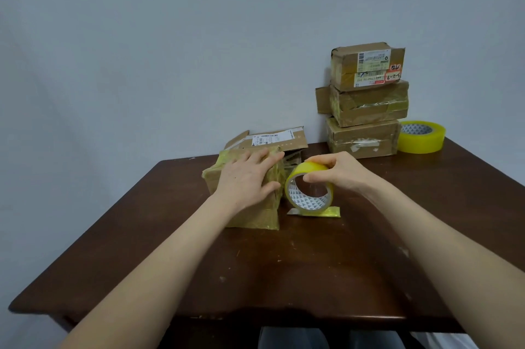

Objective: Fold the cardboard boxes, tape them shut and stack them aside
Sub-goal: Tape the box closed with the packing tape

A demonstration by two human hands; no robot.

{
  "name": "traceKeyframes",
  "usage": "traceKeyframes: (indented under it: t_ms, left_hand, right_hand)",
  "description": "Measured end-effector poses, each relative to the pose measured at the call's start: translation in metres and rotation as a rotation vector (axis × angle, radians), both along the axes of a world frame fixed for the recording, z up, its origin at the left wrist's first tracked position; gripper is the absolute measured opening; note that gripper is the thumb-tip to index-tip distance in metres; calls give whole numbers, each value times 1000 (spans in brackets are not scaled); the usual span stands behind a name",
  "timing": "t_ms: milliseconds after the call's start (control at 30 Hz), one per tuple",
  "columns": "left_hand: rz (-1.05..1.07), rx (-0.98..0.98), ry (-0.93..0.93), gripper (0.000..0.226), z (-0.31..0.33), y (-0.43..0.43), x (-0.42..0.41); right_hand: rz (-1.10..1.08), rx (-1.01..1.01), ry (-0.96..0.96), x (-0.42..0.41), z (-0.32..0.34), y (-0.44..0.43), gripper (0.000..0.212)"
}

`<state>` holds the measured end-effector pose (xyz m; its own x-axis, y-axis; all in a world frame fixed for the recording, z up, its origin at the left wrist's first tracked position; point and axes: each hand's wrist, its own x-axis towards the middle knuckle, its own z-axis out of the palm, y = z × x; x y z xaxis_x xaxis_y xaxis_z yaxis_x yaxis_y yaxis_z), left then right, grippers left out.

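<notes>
A small cardboard box (255,216), wrapped in yellowish tape, stands on the dark wooden table (255,269). My left hand (250,175) lies flat on its top with straight fingers. Right beside the box, a roll of yellow tape (309,195) stands on edge, and my right hand (338,171) grips it from above, thumb at the core. A short tape end (326,211) sticks out along the table under the roll. Behind the box lies another box (278,139) with open flaps and a white label.
Three taped boxes (366,101) are stacked at the back right against the grey wall. A second, larger yellow tape roll (420,137) lies flat right of the stack. The table's front edge runs near my forearms.
</notes>
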<state>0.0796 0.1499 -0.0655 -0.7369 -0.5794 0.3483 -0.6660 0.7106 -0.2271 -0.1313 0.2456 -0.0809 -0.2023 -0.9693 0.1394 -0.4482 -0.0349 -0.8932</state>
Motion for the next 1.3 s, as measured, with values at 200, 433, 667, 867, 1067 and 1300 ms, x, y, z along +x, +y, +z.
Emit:
traceKeyframes:
  t_ms: [200,433,667,867,1067,1300]
  left_hand:
    - [8,-36,-15,66,-3,-16,-4]
    - [-22,-9,3,65,-3,-49,-17]
    - [3,52,143,64,-9,-67,-20]
    - [-25,70,202,75,-9,-67,-15]
    - [-309,-207,376,26,-25,-8,-21]
    - [-281,194,34,33,-63,37,-55]
  right_hand:
    - [-127,-41,90,-4,-3,-14,59]
    - [-227,-65,105,-4,-4,-35,67]
    - [-222,-34,136,-3,0,-53,68]
    - [-208,-26,95,0,-6,-58,69]
    - [-241,-57,81,2,-2,-58,68]
    - [-247,-41,123,7,2,-55,69]
